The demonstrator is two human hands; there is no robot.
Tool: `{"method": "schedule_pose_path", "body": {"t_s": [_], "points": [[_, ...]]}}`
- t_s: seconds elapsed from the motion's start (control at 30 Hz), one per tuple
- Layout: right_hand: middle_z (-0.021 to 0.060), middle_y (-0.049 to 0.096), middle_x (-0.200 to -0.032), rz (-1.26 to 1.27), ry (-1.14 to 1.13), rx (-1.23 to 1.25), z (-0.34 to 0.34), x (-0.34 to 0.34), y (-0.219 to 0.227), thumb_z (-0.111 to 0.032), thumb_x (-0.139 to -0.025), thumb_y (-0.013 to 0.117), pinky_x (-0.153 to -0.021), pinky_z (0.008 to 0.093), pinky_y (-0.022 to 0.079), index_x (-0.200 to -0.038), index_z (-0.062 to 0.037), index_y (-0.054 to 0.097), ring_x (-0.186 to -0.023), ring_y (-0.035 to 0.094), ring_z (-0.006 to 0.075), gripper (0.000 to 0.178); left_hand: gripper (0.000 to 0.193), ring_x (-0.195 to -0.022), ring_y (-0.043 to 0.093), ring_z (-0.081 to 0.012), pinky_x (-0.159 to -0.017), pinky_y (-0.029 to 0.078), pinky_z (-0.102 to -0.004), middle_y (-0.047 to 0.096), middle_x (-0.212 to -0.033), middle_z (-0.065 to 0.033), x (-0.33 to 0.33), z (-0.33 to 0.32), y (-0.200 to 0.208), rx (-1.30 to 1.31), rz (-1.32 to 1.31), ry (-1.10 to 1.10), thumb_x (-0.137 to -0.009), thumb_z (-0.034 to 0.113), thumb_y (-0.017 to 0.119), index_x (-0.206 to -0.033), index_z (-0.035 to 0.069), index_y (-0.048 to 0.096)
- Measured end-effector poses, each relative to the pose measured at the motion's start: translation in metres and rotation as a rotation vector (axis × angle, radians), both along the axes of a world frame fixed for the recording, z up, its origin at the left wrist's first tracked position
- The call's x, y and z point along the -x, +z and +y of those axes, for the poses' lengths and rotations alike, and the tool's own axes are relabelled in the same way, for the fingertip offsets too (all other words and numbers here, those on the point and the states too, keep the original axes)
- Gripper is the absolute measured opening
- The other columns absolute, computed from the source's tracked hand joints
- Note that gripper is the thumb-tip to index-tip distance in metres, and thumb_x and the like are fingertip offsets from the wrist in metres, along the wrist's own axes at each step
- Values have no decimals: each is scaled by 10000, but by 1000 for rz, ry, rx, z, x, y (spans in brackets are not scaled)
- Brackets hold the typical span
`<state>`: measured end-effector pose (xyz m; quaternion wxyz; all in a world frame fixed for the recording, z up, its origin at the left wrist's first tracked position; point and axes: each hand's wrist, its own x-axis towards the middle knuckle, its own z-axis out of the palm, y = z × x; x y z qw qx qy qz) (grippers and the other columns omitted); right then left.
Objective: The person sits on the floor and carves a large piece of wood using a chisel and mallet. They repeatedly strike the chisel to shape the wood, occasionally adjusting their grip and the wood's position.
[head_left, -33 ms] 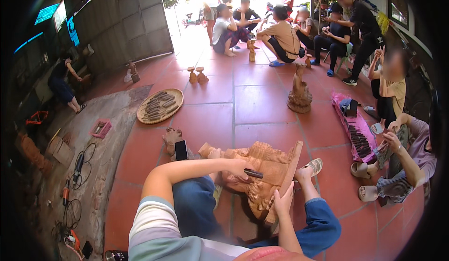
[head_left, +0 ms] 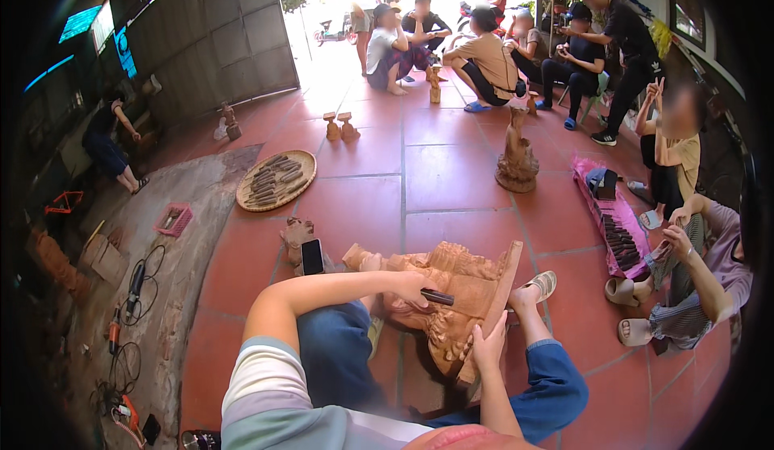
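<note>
A broad floor of smooth, square red tiles with pale grout lines (head_left: 451, 172) spreads before you, bordered on your left by a rough, stained grey slab (head_left: 193, 224). The large orange-brown wooden carving (head_left: 463, 285) lies on its side between your bent legs, its surface cut into deep folds and knobbly clusters; its flat, board-like wooden base (head_left: 506, 285) stands tilted toward your right. Farther right, a crinkled, glossy pink sheet (head_left: 591, 199) carries a row of slim, dark tools (head_left: 621, 242). A shallow, round tray of woven tan fibre (head_left: 256, 206) lies ahead to your left, with brown, stick-shaped pieces (head_left: 278, 180) strewn across it. Beyond the carving, a brown wooden figure with a flaring, lumpy foot (head_left: 516, 165) stands upright on the tiles. Your right hand (head_left: 488, 344) holds the edge of the base, its grip curled around the wood. Your left hand (head_left: 409, 287) has its grip wrapped around a short, dark, rod-shaped tool (head_left: 438, 297) over the carving. A flat, black-faced phone (head_left: 312, 257) sits near your left forearm.
</note>
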<state>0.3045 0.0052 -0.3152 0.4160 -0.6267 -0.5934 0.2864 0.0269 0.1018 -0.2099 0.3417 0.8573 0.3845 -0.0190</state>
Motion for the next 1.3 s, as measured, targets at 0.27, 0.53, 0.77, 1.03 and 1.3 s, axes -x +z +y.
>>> {"method": "schedule_pose_path", "body": {"t_s": [0.27,0.53,0.77,1.03,1.3], "points": [[271,297,-1452,-3,-12,29,-2,0,6,-187,-769,693,-1107,441,256,-1471,2,128,-1336,305,409,921,438,-963,621,-329,-839,470,-403,659,-1021,-159,-6,-6,6,80,9,54,-789,264,683,-1186,106,589],[269,322,-1434,-71,-25,-10,-4,3,10,-190,-679,758,-1080,446,306,-1476,-26,118,-1313,337,419,1035,426,-973,616,-323,-849,462,-403,657,-1017,-149,-4,-3,1,68,45,45,-792,267,680,-1173,99,588],[278,327,-1423,-53,-31,20,-4,3,10,-176,-673,750,-1082,433,313,-1475,-27,118,-1309,344,415,1032,404,-980,615,-319,-852,460,-404,654,-1019,-150,-6,-8,10,69,77,63,-800,251,670,-1166,101,588],[270,337,-1423,-34,-38,28,-6,5,14,-162,-679,744,-1075,430,320,-1473,-25,134,-1303,354,412,1010,407,-975,610,-323,-856,456,-409,645,-1008,-156,-4,-9,11,79,34,55,-804,243,660,-1176,100,577],[272,349,-1414,-58,-46,-11,-5,5,10,-180,-680,748,-1066,431,328,-1475,-31,138,-1292,370,410,1013,428,-1009,605,-328,-876,456,-408,646,-1050,-154,-7,-10,14,101,41,41,-807,238,653,-1206,110,563]]}}
